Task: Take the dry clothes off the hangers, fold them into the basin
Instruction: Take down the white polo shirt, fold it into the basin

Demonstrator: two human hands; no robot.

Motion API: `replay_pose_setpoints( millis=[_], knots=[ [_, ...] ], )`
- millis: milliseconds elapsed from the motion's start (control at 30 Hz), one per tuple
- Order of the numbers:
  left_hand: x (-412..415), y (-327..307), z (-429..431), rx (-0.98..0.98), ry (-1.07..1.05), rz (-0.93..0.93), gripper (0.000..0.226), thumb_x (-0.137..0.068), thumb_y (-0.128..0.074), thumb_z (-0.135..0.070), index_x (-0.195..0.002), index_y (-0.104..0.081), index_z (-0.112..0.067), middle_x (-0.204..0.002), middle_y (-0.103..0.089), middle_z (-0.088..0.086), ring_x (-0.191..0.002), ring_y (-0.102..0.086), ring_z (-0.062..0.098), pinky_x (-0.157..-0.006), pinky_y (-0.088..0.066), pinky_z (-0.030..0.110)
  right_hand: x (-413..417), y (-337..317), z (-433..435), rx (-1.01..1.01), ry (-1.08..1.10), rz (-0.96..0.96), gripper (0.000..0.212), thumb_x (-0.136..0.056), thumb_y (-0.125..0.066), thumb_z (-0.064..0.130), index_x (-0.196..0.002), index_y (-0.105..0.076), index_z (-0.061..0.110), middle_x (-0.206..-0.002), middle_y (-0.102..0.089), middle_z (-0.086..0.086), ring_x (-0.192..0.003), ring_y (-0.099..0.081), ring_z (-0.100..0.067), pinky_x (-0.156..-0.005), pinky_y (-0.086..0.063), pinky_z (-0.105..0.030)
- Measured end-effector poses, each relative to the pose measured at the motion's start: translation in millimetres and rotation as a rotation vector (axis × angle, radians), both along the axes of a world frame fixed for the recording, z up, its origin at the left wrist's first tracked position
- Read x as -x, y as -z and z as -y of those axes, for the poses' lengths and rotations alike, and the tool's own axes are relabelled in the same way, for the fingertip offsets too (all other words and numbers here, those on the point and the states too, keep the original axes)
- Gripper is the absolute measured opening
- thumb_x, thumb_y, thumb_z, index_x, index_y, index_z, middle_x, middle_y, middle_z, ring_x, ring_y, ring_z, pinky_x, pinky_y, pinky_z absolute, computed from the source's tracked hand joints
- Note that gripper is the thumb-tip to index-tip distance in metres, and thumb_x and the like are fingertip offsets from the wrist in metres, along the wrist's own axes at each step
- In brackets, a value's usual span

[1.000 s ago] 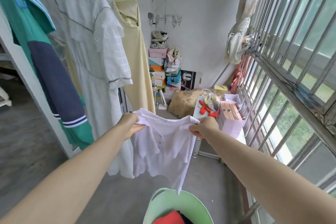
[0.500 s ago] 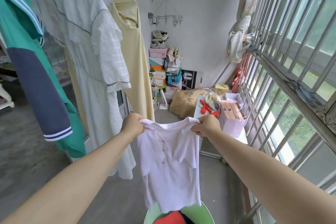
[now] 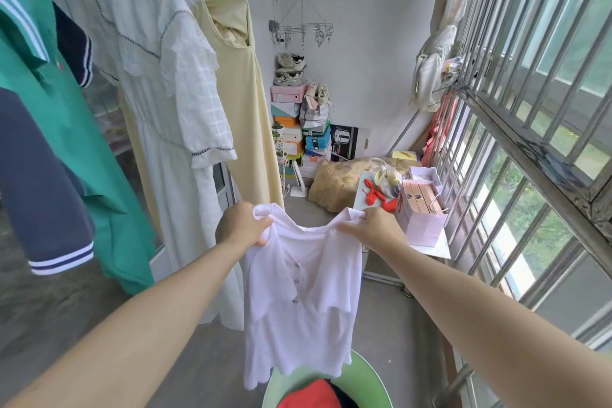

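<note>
Two bare forearms are showing, long and smooth, the left hand (image 3: pixel 243 225) bare, the right hand (image 3: pixel 376 225) bare, nothing being worn on them

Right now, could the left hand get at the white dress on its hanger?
Probably yes, though not freely. The white dress hangs just beside the left hand with nothing between them, but that hand grips a shoulder of the pale pink shirt, so it would have to let go first.

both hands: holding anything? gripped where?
Yes. The left hand and right hand each grip a shoulder of the pale pink shirt, which hangs over the green basin.
</note>
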State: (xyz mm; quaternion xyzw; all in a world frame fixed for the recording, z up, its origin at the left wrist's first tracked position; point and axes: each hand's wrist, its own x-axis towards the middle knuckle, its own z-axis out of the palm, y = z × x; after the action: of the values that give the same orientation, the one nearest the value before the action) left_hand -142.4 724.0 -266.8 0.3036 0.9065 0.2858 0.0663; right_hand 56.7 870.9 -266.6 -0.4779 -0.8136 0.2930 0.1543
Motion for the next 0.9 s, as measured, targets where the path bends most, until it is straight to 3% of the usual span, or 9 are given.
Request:
replay_pose_setpoints(
  millis=[100,233,367,533,633,767,833,900],
  knots=[
    [1,2,3,0.063,-0.019,-0.065,0.028,-0.081,-0.061,-0.039,-0.087,-0.059,-0.012,-0.086,-0.064,0.004,-0.085,-0.063,0.027,-0.065,-0.046,0.028,6,3,0,0.015,-0.025,-0.019,0.041,-0.069,-0.072,0.048,-0.068,-0.054,0.011,-0.064,-0.046,-0.002,-0.064,-0.052,-0.017,-0.055,-0.039,-0.029],
    [-2,1,-3,0.089,0.023,-0.146,0.025,-0.080,-0.057,-0.040,-0.082,-0.059,-0.015,-0.085,-0.067,0.004,-0.085,-0.064,0.027,-0.068,-0.049,0.029,11,8,7,-0.009,-0.028,-0.055,0.044,-0.073,-0.071,0.042,-0.055,-0.040,0.016,-0.058,-0.038,0.001,-0.056,-0.041,-0.014,-0.047,-0.027,-0.026],
    [-1,-3,-7,0.149,-0.006,-0.250,0.021,-0.083,-0.055,-0.034,-0.092,-0.063,-0.017,-0.095,-0.065,0.002,-0.093,-0.061,0.027,-0.069,-0.046,0.028,14,11,14,0.052,-0.030,-0.107,0.035,-0.077,-0.067,0.036,-0.060,-0.045,0.015,-0.059,-0.045,0.001,-0.062,-0.046,-0.017,-0.051,-0.030,-0.027],
    [5,6,-6,0.219,-0.067,-0.281,0.024,-0.083,-0.054,-0.036,-0.099,-0.066,-0.024,-0.098,-0.068,0.001,-0.093,-0.063,0.024,-0.076,-0.046,0.029,15,15,17,0.051,-0.035,-0.087,0.035,-0.078,-0.061,0.031,-0.058,-0.035,0.018,-0.057,-0.039,0.003,-0.062,-0.042,-0.018,-0.050,-0.028,-0.028],
    [5,8,-7,0.191,-0.094,-0.142,0.027,-0.080,-0.055,-0.035,-0.104,-0.063,-0.024,-0.103,-0.067,0.001,-0.097,-0.061,0.025,-0.085,-0.044,0.031,17,15,18,0.073,-0.003,-0.100,0.027,-0.079,-0.059,0.031,-0.063,-0.043,0.016,-0.062,-0.046,0.001,-0.067,-0.048,-0.020,-0.055,-0.034,-0.029],
    [4,13,-6,-0.075,-0.137,0.303,0.035,-0.076,-0.059,-0.021,-0.111,-0.059,-0.012,-0.098,-0.063,0.008,-0.087,-0.063,0.029,-0.074,-0.056,0.033,22,15,22,0.107,0.024,-0.167,0.035,-0.084,-0.060,0.025,-0.060,-0.037,0.015,-0.061,-0.043,0.001,-0.072,-0.047,-0.022,-0.050,-0.030,-0.027],
    [2,15,-6,-0.159,-0.171,0.393,0.036,-0.075,-0.059,-0.017,-0.108,-0.056,-0.005,-0.088,-0.060,0.009,-0.078,-0.062,0.028,-0.072,-0.058,0.037,26,15,23,0.159,0.055,-0.215,0.028,-0.083,-0.059,0.023,-0.060,-0.043,0.017,-0.064,-0.048,0.003,-0.076,-0.051,-0.023,-0.053,-0.036,-0.026],
    [-1,20,-7,-0.161,-0.183,0.402,0.039,-0.076,-0.060,-0.020,-0.111,-0.055,-0.006,-0.088,-0.061,0.008,-0.078,-0.062,0.028,-0.070,-0.052,0.032,29,15,26,0.212,0.073,-0.267,0.024,-0.083,-0.058,0.020,-0.059,-0.051,0.022,-0.063,-0.052,0.005,-0.073,-0.054,-0.023,-0.061,-0.043,-0.028]
  ],
)
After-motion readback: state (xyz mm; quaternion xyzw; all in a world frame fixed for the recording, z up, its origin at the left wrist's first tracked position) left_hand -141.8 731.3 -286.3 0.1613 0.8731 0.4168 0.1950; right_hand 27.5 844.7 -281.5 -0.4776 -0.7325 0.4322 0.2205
